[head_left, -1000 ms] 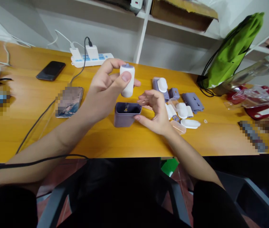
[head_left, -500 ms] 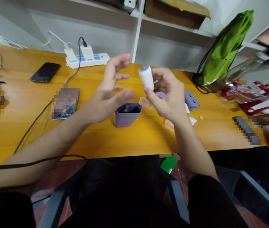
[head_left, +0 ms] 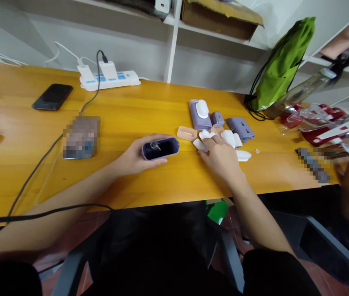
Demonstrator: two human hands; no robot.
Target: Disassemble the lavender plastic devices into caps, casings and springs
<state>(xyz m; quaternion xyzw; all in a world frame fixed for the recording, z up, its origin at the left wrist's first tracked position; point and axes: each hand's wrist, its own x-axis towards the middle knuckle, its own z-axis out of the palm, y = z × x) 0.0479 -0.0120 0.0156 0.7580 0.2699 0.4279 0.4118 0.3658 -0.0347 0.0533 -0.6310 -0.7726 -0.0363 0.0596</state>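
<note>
My left hand (head_left: pixel 131 158) is wrapped round a purple oval container (head_left: pixel 161 158), whose open top faces me. Inside its dark hollow lies a small clear piece (head_left: pixel 155 145). My right hand (head_left: pixel 220 158) is low over a cluster of small parts, fingers curled down on a white plastic piece (head_left: pixel 200 145). Past those fingers sit a rounded white part (head_left: pixel 228 138) and a long white part (head_left: pixel 243 156). A peach-coloured tray (head_left: pixel 187 133) rests between the two hands. Behind are a purple case with a white oval part (head_left: pixel 202 109) on it, a small purple block (head_left: pixel 217 118) and a purple bracket (head_left: pixel 241 128).
On the left of the wooden desk (head_left: pixel 115 119) are a black phone (head_left: pixel 52 97), a blurred flat item (head_left: pixel 82 137) and a black cable. A power strip (head_left: pixel 112 81) stands at the back. A green bag (head_left: pixel 285 65), glass bottle (head_left: pixel 300 92) and red items are on the right.
My left hand has come down and closed round the purple container, tipping its opening towards me. My right hand has lowered to the parts; the white ribbed cylinder it held up is no longer distinguishable.
</note>
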